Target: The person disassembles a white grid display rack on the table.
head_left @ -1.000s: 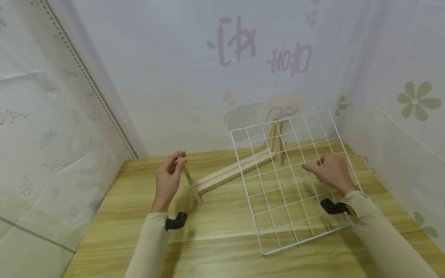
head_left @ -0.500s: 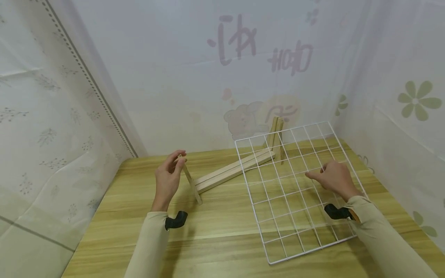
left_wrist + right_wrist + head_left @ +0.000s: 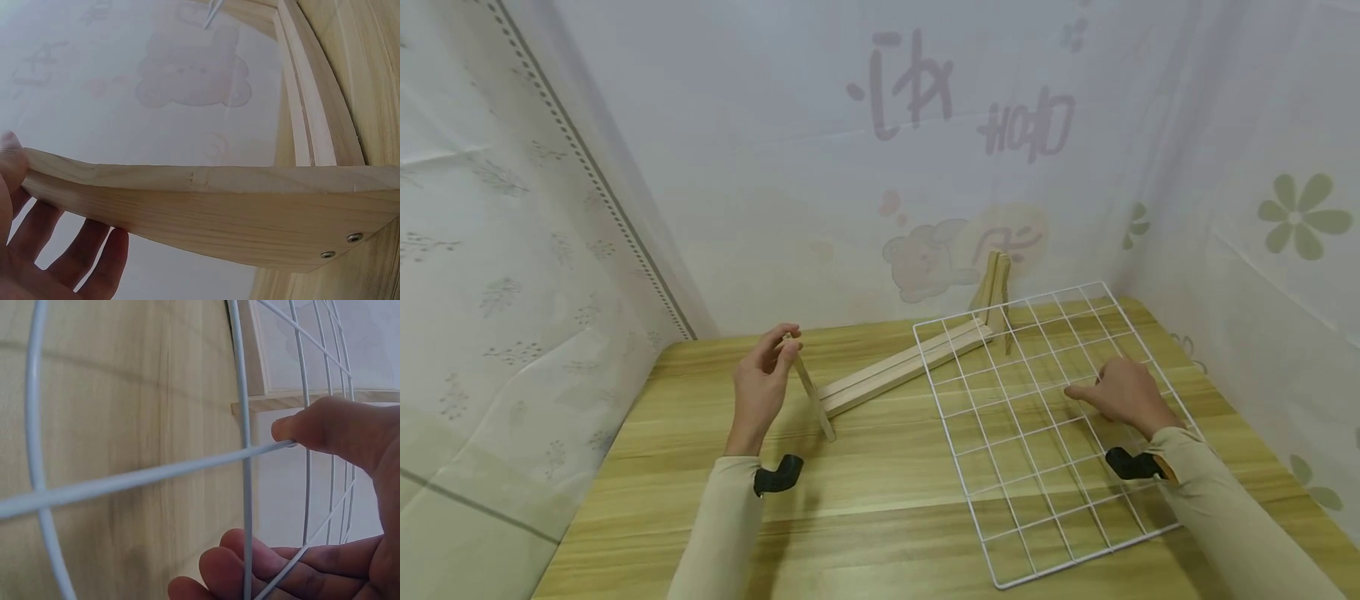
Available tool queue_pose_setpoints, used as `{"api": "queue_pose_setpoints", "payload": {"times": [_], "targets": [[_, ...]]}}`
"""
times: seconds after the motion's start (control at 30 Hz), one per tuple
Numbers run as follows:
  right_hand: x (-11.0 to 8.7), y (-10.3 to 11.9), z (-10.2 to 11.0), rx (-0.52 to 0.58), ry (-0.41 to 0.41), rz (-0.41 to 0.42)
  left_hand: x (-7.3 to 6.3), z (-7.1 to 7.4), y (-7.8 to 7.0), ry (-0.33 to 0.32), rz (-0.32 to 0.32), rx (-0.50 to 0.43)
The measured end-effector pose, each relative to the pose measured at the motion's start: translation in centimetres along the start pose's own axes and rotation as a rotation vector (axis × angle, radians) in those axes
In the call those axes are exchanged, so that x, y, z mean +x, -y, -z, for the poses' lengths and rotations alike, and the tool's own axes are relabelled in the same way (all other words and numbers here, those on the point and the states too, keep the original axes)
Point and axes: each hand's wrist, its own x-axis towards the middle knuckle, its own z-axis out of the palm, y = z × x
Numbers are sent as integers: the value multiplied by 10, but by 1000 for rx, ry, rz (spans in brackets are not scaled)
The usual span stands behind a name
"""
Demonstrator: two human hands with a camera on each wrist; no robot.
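My left hand [image 3: 760, 387] pinches the top of the left end board [image 3: 812, 398] of a pale wooden stand. Seen from the left wrist, the thumb lies on one face of that end board [image 3: 206, 209] and the fingertips on the other. Two screw heads [image 3: 354, 237] show near its lower end. Twin long slats [image 3: 895, 371] run from it to an upright far end [image 3: 998, 287]. My right hand [image 3: 1126, 392] grips a white wire grid panel [image 3: 956, 454], thumb on a wire and fingers curled behind. Tilted, the panel overlaps the slats' far part in the head view.
Beneath everything is a wood-grain table [image 3: 865, 500]. A printed curtain [image 3: 775, 208] hangs along its back, with more printed cloth at the left and right sides. Each wrist carries a black camera mount [image 3: 778, 475].
My right hand has brought the wire grid panel lower and slightly right, nearer to me, at a flatter tilt. My left hand and the wooden stand have hardly moved.
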Motion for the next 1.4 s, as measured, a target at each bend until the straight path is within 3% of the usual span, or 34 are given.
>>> {"api": "queue_pose_setpoints", "payload": {"times": [0.23, 0.47, 1.0, 1.23, 1.4], "targets": [[3, -5, -4, 5, 49, 16, -1, 3, 2, 8, 18, 14], [1, -12, -10, 6, 89, -8, 3, 2, 37, -5, -6, -7], [-7, -24, -10, -48, 191, -53, 5, 2, 36, 7, -13, -10], [-6, -20, -6, -45, 223, -80, 11, 3, 33, 15, -45, -18], [-6, -18, -9, -60, 268, -105, 10, 2, 30, 21, -14, -12]]}}
